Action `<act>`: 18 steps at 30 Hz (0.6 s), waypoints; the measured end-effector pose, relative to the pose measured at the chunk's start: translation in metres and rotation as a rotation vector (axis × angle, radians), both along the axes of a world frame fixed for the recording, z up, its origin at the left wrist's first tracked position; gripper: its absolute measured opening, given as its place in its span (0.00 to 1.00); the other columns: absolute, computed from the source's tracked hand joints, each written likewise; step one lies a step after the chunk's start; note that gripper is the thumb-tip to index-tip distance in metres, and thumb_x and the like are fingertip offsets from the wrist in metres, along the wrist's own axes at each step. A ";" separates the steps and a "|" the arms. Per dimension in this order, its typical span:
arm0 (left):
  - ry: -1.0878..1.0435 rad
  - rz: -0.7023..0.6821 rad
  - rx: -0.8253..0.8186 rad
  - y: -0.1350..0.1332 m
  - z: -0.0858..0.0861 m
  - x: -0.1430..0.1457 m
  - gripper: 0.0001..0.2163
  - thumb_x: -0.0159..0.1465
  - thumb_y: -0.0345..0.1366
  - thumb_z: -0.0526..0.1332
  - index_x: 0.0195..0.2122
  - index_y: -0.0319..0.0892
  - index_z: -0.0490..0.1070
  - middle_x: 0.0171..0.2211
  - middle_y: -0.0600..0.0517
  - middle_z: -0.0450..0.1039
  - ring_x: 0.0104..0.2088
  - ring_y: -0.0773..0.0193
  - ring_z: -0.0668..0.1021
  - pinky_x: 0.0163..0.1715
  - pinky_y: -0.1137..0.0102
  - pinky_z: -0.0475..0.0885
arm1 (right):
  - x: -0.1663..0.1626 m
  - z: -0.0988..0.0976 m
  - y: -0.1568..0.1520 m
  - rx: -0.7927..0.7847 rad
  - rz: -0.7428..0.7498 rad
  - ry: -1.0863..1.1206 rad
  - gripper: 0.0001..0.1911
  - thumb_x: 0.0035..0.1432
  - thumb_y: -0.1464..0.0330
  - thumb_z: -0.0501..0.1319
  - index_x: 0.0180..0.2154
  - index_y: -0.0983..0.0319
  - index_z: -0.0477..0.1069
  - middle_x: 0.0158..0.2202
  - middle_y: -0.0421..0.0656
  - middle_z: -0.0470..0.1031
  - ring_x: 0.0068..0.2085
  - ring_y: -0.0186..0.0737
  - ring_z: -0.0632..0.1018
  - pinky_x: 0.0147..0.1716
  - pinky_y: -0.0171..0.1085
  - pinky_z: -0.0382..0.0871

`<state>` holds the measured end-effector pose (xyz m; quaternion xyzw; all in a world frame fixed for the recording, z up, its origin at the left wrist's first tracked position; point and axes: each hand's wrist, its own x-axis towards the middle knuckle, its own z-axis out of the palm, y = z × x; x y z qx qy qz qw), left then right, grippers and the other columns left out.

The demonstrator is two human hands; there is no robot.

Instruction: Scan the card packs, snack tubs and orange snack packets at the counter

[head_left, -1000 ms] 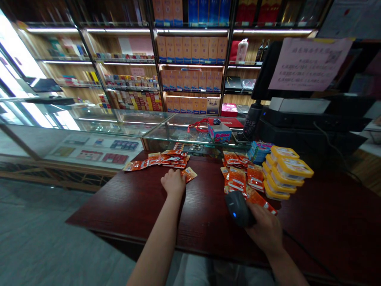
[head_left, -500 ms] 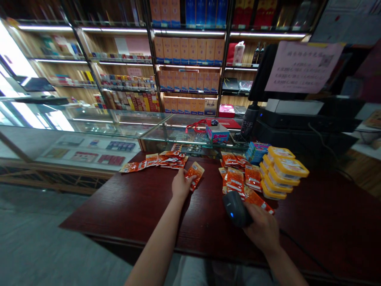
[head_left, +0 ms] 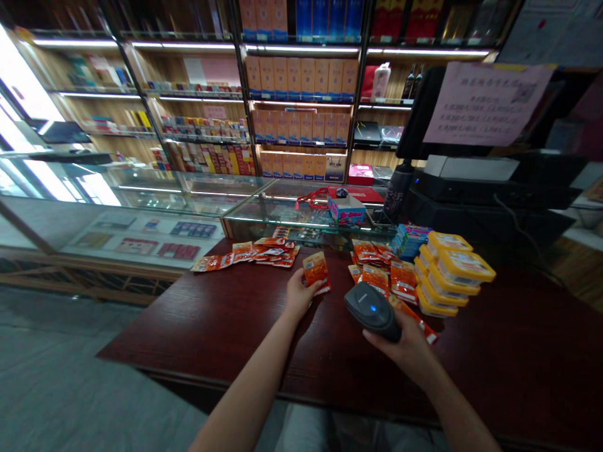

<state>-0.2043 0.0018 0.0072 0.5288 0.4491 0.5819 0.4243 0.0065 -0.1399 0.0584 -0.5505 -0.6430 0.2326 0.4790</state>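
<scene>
Gripping scanner [head_left: 373, 309] with right hand [head_left: 407, 346]; left of scanner, pinching an illegibly printed orange packet [head_left: 315, 269] with left hand [head_left: 298, 296].

It's a shop: stocked shelves [head_left: 301, 48], glass counter [head_left: 211, 199].

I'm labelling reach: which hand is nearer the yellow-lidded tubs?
Right. The right hand, holding the scanner, is nearer the person and slightly left of the tubs; the left hand, holding an orange packet, is much farther left.
</scene>
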 end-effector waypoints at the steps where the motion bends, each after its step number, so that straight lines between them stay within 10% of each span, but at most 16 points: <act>1: -0.001 0.005 0.007 0.000 0.000 0.000 0.20 0.44 0.34 0.71 0.39 0.38 0.72 0.37 0.46 0.78 0.37 0.58 0.80 0.42 0.63 0.74 | -0.004 0.004 -0.001 -0.005 0.014 0.031 0.17 0.46 0.61 0.66 0.39 0.62 0.75 0.38 0.47 0.81 0.40 0.49 0.79 0.41 0.45 0.74; 18: 0.024 0.016 0.048 0.000 -0.003 -0.002 0.21 0.45 0.37 0.72 0.40 0.38 0.73 0.37 0.45 0.78 0.37 0.55 0.80 0.40 0.62 0.74 | -0.026 0.023 -0.008 -0.034 0.101 0.141 0.17 0.48 0.63 0.65 0.41 0.60 0.75 0.40 0.46 0.81 0.42 0.48 0.80 0.44 0.46 0.73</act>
